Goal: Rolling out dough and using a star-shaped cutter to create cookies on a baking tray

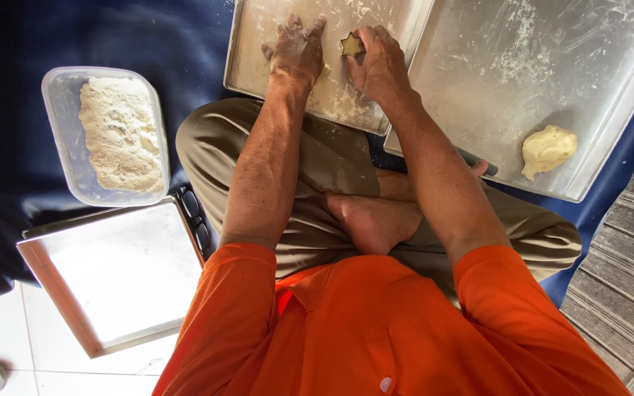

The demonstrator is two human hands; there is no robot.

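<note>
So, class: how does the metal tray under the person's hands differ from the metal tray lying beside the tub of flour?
The tray under the hands is dusted with flour and carries dough and a star-shaped cutter; the tray beside the tub looks clean and carries nothing. The first lies ahead of the knees, the second at the person's hip. The left hand and right hand work on the first only. Both are rectangular, rimmed metal.

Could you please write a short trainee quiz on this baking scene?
1. True or false: the right hand holds a star cutter.
2. Where is the dough lump? A) on the right tray B) in the flour tub
3. What does the left hand press on?

Key: 1 true; 2 A; 3 the floured middle tray.
</note>
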